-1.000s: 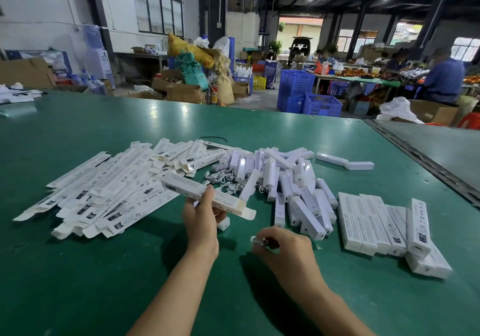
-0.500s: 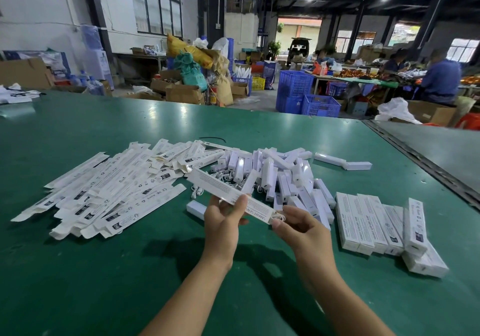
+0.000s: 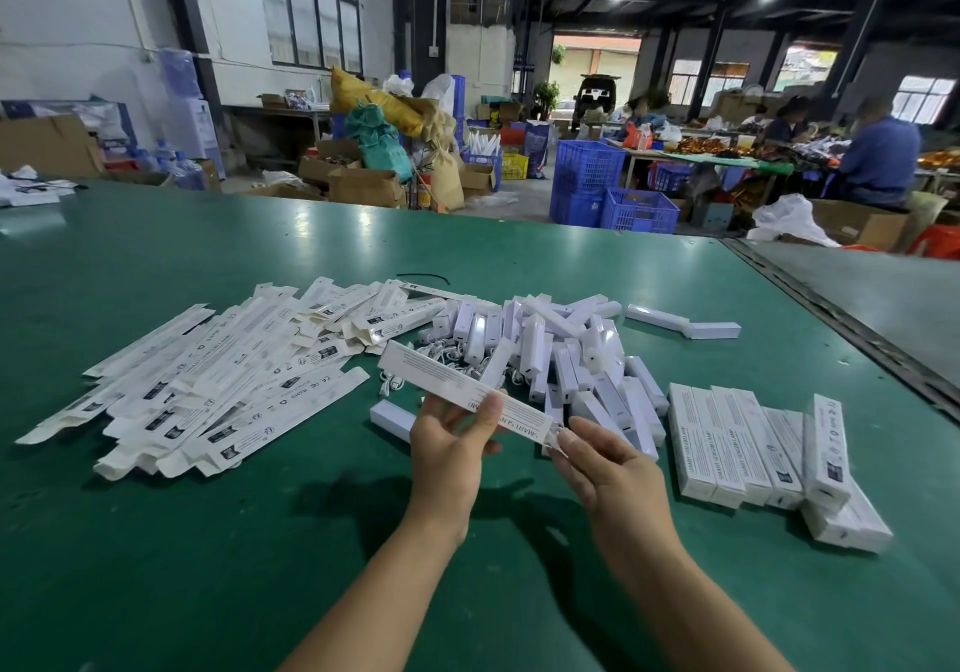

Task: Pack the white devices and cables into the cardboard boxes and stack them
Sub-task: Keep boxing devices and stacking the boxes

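Box (image 3: 441,377) (long, white, printed) hangs slantwise above the bench (image 3: 208,567), clamped near its middle between the left hand's (image 3: 447,458) thumb on top and fingers underneath. The right hand's (image 3: 608,468) fingers (image 3: 569,445) pinch its near end, with loose white devices (image 3: 532,344) heaped just behind.

raised box: long white printed cardboard box (image 3: 467,393), up off the table, slanting down to the right
flat boxes: white unfolded cardboard sleeves (image 3: 218,385), messy pile on the left
devices: white plastic sticks (image 3: 561,354), jumbled heap, middle
cables: white coiled cords (image 3: 441,357), tucked by the heap's left edge
packed: closed white cartons (image 3: 727,448), lined up on the right
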`<action>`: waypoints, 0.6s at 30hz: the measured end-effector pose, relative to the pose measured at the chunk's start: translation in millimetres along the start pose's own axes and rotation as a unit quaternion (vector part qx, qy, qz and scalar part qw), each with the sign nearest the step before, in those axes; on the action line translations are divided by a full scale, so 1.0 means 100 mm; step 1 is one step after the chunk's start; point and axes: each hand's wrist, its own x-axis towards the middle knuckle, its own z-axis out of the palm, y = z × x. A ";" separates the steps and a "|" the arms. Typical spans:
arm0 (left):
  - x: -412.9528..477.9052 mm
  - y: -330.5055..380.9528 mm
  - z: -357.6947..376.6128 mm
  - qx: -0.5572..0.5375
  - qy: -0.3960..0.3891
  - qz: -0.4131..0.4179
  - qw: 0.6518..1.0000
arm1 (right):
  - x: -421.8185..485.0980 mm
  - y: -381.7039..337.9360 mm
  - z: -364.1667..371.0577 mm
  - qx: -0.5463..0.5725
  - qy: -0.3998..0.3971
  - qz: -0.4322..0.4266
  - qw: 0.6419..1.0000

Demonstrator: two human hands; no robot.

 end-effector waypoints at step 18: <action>0.00 0.06 0.01 -0.023 -0.019 -0.052 0.998 | 0.11 0.03 -0.11 -0.106 -0.025 -0.056 0.992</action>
